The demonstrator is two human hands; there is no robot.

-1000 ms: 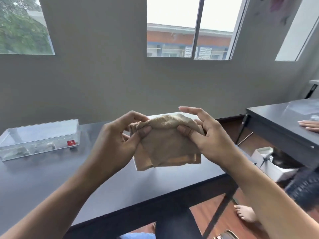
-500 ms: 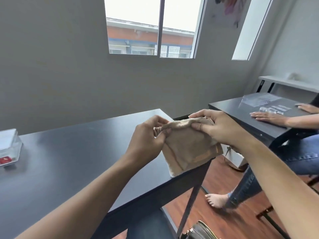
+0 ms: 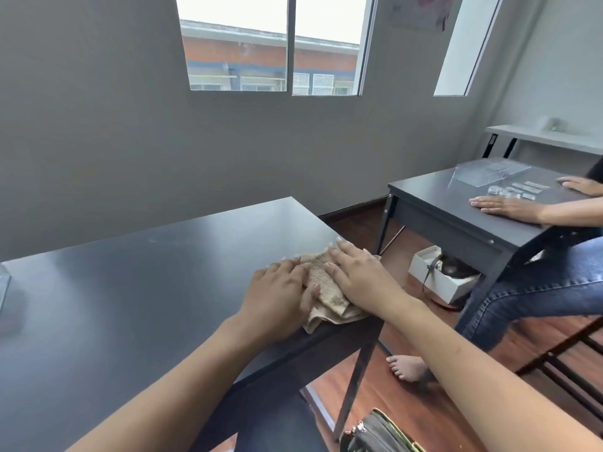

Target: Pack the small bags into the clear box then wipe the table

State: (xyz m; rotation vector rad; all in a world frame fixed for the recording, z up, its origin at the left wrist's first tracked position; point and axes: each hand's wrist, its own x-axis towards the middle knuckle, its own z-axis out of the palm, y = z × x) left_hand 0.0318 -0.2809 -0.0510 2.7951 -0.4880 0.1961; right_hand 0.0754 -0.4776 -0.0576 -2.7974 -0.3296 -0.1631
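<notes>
Bag on floor: a dark zipped bag (image 3: 375, 435) is being seen at the bottom edge of the view, below the table's near right corner.
Left hand: the left hand (image 3: 277, 296) is being laid flat, palm down, on the left part of the cloth; the fingers are being kept extended and close together, with nothing pinched.
Right hand: the right hand (image 3: 360, 278) is being pressed flat on the right part of the cloth, fingers stretched forward and slightly spread; nothing is being gripped.
Cloth: a beige folded cloth (image 3: 329, 295) is being held down against the tabletop under both palms, at the table's near right corner, with its near fold lying at the front edge.
Table: the dark table (image 3: 146, 288) is being shown bare across most of its surface.
Clear box: only a sliver of a transparent object (image 3: 4, 288) is being caught at the far left edge of the table; whether it is the clear box cannot be told, and no contents are being shown.
Neighbouring desk: a second dark desk (image 3: 456, 207) is being occupied to the right, well apart from the table; another person's hand (image 3: 502, 207) is being rested flat on it, near several small clear bags (image 3: 512, 190) and a clear sheet-like item (image 3: 489, 172).
Under the desk: a white open box (image 3: 437, 278) is being kept on the wooden floor, and a bare foot (image 3: 408, 367) is being seen close by.
Far wall: a window (image 3: 277, 47) is being set in the grey wall, with a brick building beyond it.
</notes>
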